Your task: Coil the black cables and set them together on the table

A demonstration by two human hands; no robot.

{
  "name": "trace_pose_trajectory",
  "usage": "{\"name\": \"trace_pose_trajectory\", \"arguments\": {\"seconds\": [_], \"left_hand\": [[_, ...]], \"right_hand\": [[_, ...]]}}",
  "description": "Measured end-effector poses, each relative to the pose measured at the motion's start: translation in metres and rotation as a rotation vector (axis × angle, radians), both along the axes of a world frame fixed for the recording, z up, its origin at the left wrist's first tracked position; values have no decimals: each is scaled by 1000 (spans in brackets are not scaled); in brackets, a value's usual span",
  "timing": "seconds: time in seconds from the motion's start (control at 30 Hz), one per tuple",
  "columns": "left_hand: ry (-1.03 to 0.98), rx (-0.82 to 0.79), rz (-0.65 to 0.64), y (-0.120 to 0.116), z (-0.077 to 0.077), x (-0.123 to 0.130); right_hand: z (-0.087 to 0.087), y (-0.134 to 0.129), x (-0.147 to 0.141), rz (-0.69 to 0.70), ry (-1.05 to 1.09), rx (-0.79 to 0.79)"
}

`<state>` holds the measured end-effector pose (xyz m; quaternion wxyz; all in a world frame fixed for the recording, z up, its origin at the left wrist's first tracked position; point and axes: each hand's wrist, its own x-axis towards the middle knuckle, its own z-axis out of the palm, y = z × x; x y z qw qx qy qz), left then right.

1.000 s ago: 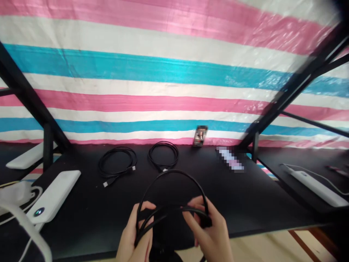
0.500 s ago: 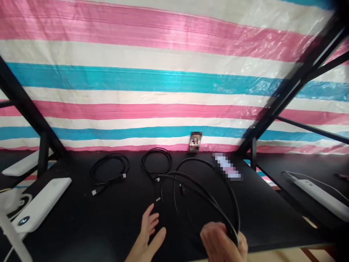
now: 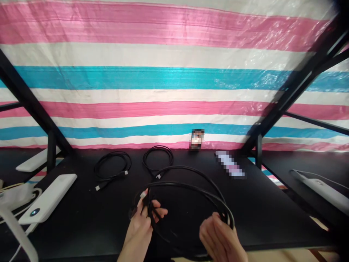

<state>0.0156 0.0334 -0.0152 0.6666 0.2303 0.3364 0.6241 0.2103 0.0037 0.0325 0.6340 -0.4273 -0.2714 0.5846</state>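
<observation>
A black cable hangs in wide loops between my two hands, low over the front of the table. My right hand is closed round the bundled loops at their right side. On the left side, my left hand has its thumb and fingers bent round the cable near a pale plug end; the strands there are smeared by motion. Behind my hands lie two coiled black cables, one at the left with two white-tipped plugs, and one in the middle, partly behind the held loops.
A white power bank and a white device with a cord are at the left. A blurred-out flat object lies at the back right. Another white power bank is on the right-hand table. Black metal legs slope at both sides before striped sheeting.
My left hand has gone from open and apart to closed on the cable near its plug. The loops have shifted left and down; the whole view has moved slightly.
</observation>
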Motion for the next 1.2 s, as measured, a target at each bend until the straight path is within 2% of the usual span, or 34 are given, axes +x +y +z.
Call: {"name": "trace_pose_trajectory", "arguments": {"seconds": [0.13,0.27,0.37,0.5,0.7,0.77,0.83,0.9,1.0,1.1,1.2], "left_hand": [[101,-1,-66,-9,9,-6],[259,-18,-153,-4,-3,-13],[328,-66,-135,-4,-11,-23],[412,-103,-14,-14,-10,-46],[738,-23,254,-23,-14,-69],[870,8,310,-23,-16,-75],[1019,58,337,-22,-16,-81],[1123,100,326,-20,-14,-84],[1190,148,333,-15,-3,-81],[1210,212,358,-9,17,-71],[1119,271,264,-6,40,-64]], "right_hand": [[12,20,-8,3,77,-80],[11,32,-8,101,256,-64],[0,40,-13,178,254,-45],[-23,64,-29,152,42,-79],[-65,100,-40,183,-468,-82],[-74,105,-39,184,-513,-66],[-75,106,-38,166,-499,-41],[-68,103,-38,165,-475,17],[-43,89,-42,203,-455,142],[-9,67,-50,291,-504,255],[19,44,-56,349,-583,370]]}}
